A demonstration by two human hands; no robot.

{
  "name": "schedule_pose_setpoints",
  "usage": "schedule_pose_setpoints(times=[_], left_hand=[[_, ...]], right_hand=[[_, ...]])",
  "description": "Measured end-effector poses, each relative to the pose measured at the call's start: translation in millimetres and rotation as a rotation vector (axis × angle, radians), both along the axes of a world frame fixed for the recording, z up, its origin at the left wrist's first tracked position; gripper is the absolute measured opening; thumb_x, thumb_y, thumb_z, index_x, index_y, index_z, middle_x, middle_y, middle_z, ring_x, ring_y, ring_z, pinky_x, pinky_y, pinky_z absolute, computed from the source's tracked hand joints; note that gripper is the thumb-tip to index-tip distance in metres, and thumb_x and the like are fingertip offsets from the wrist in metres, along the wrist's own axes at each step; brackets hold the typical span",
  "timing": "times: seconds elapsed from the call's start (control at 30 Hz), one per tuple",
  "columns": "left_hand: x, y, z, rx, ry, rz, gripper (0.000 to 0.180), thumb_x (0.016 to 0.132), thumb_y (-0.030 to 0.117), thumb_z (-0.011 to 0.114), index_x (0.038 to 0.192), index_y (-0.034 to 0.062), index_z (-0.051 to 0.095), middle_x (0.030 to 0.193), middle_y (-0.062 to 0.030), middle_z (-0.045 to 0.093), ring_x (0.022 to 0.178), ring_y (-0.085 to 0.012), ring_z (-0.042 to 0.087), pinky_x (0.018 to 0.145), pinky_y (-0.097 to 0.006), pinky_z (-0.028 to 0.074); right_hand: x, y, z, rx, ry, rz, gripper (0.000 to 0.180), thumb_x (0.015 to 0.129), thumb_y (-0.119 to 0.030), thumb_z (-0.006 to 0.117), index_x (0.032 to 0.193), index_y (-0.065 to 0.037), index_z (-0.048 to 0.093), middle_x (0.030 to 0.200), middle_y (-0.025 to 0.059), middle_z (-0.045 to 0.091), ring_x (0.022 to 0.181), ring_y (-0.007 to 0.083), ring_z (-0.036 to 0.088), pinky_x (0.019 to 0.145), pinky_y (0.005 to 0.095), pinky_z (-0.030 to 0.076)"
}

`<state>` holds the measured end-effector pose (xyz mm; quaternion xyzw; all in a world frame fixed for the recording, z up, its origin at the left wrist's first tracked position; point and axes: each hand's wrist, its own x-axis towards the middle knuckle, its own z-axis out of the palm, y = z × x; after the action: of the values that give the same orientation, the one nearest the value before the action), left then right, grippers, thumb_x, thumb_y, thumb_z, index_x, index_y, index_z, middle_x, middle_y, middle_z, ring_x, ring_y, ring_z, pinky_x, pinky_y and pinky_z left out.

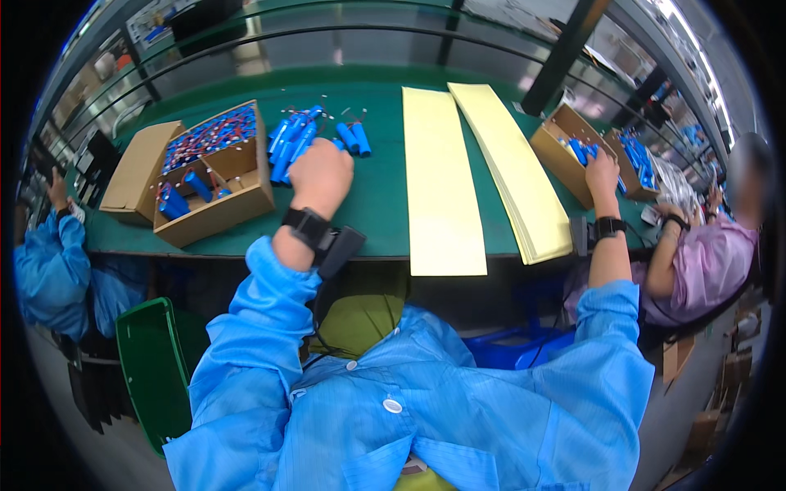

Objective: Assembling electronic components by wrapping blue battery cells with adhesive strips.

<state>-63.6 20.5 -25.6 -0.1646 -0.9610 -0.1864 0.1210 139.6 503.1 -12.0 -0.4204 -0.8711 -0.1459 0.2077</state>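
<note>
green work surface (381, 196) spanning the middle of the frame. start at the near edge: keep both forearms clear of the yellow sheets (442, 180), lying flat right of centre. next, at left of frame, note the partitioned carton (225, 219), with a few blue cylinders (173, 200) in its near compartments; avoid leaning on the dividers. for the left hand (322, 176), left of centre: turned back uppermost, with fingertips largely hidden at the loose pile (286, 147) of similar cylinders; cannot tell whether gripping one. probably best to lift by the body, never by the leads, and to free any crossed leads first. for the right hand (603, 173), right of frame: reaching down to more cylinders at the open carton (563, 170); cannot tell whether closed on any. advisable to draw upward, clear of the rim. farther off, at upper right: dark post (565, 57).
</note>
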Motion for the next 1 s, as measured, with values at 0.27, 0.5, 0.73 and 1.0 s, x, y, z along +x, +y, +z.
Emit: schedule_pose_setpoints(times=[0.27, 0.5, 0.73, 1.0], left_hand=[[60, -37, 3, 1.074, -0.642, -0.326, 0.024, 0.095, 0.027, 0.046, 0.094, 0.0032, 0.051, 0.071, -0.0046, 0.059, 0.061, -0.0112, 0.057, 0.055, -0.022, 0.044], [111, 6, -18, 0.782, -0.436, -0.687, 0.025, 0.095, 0.026, 0.048, 0.093, 0.0009, 0.053, 0.083, -0.0074, 0.068, 0.061, -0.0078, 0.054, 0.057, -0.026, 0.043], [116, 10, -12, 0.667, -0.376, -0.588, 0.028, 0.094, 0.028, 0.048, 0.09, 0.0004, 0.052, 0.08, -0.0107, 0.068, 0.056, -0.0157, 0.057, 0.053, -0.03, 0.042], [117, 14, -13, 0.606, -0.295, -0.555, 0.029, 0.093, 0.028, 0.048, 0.088, 0.0004, 0.052, 0.077, -0.011, 0.068, 0.062, -0.0241, 0.062, 0.056, -0.034, 0.044]], right_hand=[[9, -227, 27, -0.562, 0.303, 0.873, 0.03, 0.073, -0.013, 0.069, 0.102, -0.006, 0.063, 0.1, 0.0097, 0.063, 0.093, 0.0225, 0.06, 0.083, 0.0322, 0.046], [-6, -311, -10, -0.559, 0.119, 0.922, 0.018, 0.074, -0.012, 0.066, 0.086, -0.001, 0.059, 0.08, 0.0138, 0.056, 0.086, 0.0323, 0.055, 0.076, 0.0388, 0.044], [-13, -311, -16, -0.561, 0.097, 0.902, 0.009, 0.077, -0.006, 0.06, 0.079, -0.001, 0.053, 0.081, 0.0138, 0.056, 0.08, 0.0318, 0.054, 0.072, 0.04, 0.044], [4, -309, -24, -0.764, 0.518, 0.95, 0.013, 0.081, -0.01, 0.06, 0.088, -0.002, 0.052, 0.086, 0.0142, 0.054, 0.08, 0.0295, 0.053, 0.073, 0.0389, 0.042]])
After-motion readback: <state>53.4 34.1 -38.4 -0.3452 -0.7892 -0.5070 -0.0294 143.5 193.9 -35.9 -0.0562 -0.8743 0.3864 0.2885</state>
